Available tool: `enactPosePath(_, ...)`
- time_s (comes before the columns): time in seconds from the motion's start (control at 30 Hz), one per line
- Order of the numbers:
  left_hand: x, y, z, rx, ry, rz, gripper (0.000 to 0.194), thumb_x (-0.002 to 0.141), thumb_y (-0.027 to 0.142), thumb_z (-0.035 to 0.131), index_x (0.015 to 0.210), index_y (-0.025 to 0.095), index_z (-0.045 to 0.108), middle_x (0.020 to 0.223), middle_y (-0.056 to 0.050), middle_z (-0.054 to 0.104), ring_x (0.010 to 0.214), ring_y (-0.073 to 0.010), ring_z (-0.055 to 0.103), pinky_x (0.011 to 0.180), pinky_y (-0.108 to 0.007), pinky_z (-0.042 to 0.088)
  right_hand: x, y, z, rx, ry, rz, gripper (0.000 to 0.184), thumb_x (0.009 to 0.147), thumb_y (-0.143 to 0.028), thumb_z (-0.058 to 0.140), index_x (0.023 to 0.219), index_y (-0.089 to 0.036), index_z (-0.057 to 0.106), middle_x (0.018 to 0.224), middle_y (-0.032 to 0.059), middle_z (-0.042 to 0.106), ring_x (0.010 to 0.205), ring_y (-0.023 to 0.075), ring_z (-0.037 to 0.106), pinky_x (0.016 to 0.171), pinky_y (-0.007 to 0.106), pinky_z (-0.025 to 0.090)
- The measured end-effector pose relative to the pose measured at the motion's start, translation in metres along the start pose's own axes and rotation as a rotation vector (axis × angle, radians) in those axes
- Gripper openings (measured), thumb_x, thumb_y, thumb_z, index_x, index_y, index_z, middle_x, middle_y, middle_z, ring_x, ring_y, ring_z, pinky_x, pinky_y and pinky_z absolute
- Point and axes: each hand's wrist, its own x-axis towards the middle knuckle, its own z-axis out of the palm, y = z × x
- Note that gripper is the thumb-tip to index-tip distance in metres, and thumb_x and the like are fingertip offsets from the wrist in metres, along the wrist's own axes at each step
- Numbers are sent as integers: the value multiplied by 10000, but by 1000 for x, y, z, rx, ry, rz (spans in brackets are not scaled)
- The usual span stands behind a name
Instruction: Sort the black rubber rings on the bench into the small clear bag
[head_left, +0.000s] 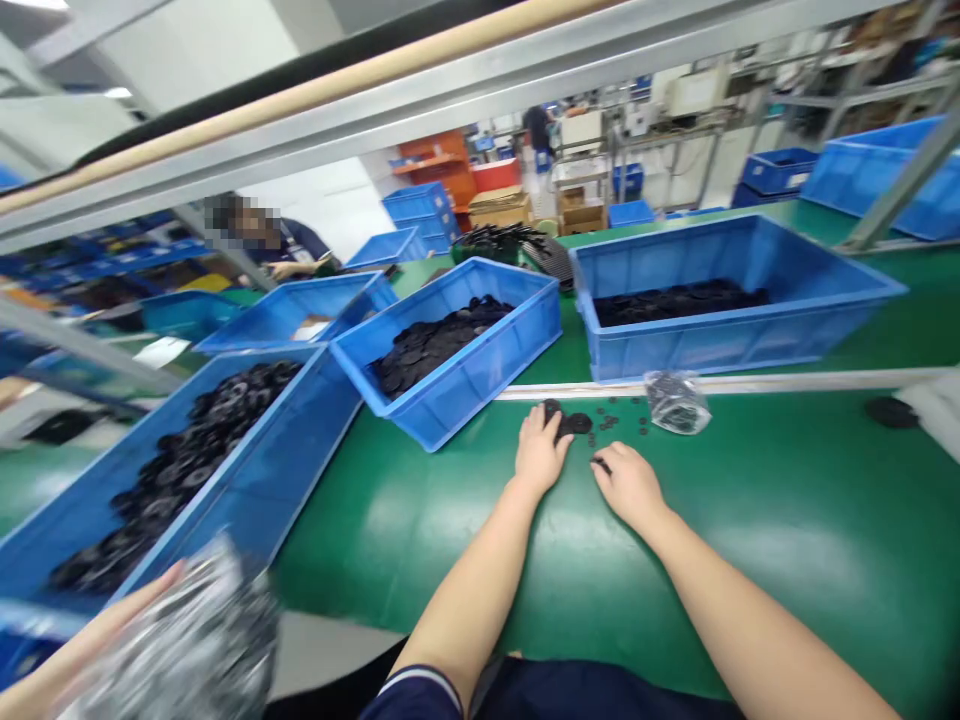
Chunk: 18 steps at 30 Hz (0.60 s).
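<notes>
My left hand (541, 450) rests on the green work surface, its fingers and thumb closed around a black disc (561, 424). Just to the right of that thumb lies another black disc (580, 423). Between the fingertips of my right hand (628, 484), a small black piece (601, 465) shows; its exact shape is partly hidden. Several tiny black rings (609, 422) are scattered beyond my hands. A clear plastic bag (677, 402) with dark contents stands behind them, to the right.
Blue bins of black parts stand left (307, 450), ahead (480, 365) and right (712, 345). At lower left, another person's arm (97, 625) holds a blurred plastic bag (202, 640). A metal rail (420, 130) crosses overhead. A co-worker (300, 245) is beyond the bins.
</notes>
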Motion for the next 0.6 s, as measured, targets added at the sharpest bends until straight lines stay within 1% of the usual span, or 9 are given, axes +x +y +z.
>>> enactPosePath(0.1, -10, 6, 1, -118, 50, -46, 434, 888, 227, 593, 1311, 128, 606, 1507, -219, 464, 1449, -353, 376, 1194, -561, 316, -1, 8, 5, 27, 50, -35, 246, 945, -283, 491, 935, -178, 714, 907, 86, 676, 877, 235, 623, 811, 340, 473)
enactPosePath(0.2, -18, 11, 1, -284, 99, -77, 386, 869, 116, 519, 1231, 135, 651, 1449, -196, 537, 1411, -317, 443, 1181, -552, 353, 0, 14, 9, 105, 87, -50, 271, 938, -340, 483, 918, -190, 707, 880, 73, 680, 829, 226, 631, 765, 341, 485)
enactPosePath(0.3, -25, 16, -5, -474, 148, -126, 290, 894, 160, 499, 1105, 179, 696, 1279, -161, 667, 1299, -302, 564, 1150, -550, 398, -1, 12, 8, 226, 132, -32, 295, 933, -397, 485, 898, -201, 704, 836, 62, 681, 728, 199, 626, 698, 327, 499)
enactPosePath(0.37, -29, 22, -8, -536, 178, -152, 268, 936, 225, 466, 1076, 201, 693, 1150, -145, 717, 1178, -289, 642, 1091, -531, 464, -1, 7, 5, 304, 175, -33, 305, 928, -431, 503, 894, -203, 703, 792, 54, 675, 659, 184, 608, 654, 318, 503)
enactPosePath(0.4, -31, 26, -9, -553, 193, -168, 278, 956, 254, 438, 1071, 206, 686, 1091, -138, 728, 1101, -276, 676, 1034, -506, 514, -2, 4, 4, 334, 196, -43, 301, 927, -437, 514, 897, -204, 702, 783, 51, 673, 643, 180, 603, 640, 315, 505)
enactPosePath(0.47, -35, 35, -6, -657, 195, -247, 289, 977, 318, 410, 1051, 208, 668, 980, -112, 729, 885, -234, 721, 836, -420, 611, -3, -2, 3, 371, 227, -77, 280, 930, -427, 530, 914, -207, 703, 806, 54, 684, 656, 178, 612, 635, 310, 514)
enactPosePath(0.53, -40, 43, 2, -874, 159, -365, 276, 961, 403, 462, 1016, 204, 646, 900, -75, 709, 672, -178, 698, 613, -317, 613, -3, -6, 3, 376, 236, -114, 266, 939, -412, 527, 932, -215, 706, 857, 62, 701, 698, 183, 634, 653, 313, 527)
enactPosePath(0.57, -41, 47, 7, -997, 133, -416, 283, 934, 446, 514, 1003, 199, 635, 883, -62, 700, 611, -155, 676, 543, -281, 591, -3, -7, 3, 368, 235, -130, 265, 942, -409, 524, 937, -219, 709, 878, 66, 708, 721, 188, 646, 667, 317, 535)
enactPosePath(0.6, -42, 49, 11, -1107, 109, -452, 312, 897, 484, 571, 996, 193, 624, 875, -53, 694, 583, -142, 661, 511, -264, 578, -3, -7, 4, 356, 235, -143, 267, 945, -409, 521, 940, -223, 712, 894, 69, 713, 743, 193, 656, 682, 322, 542)
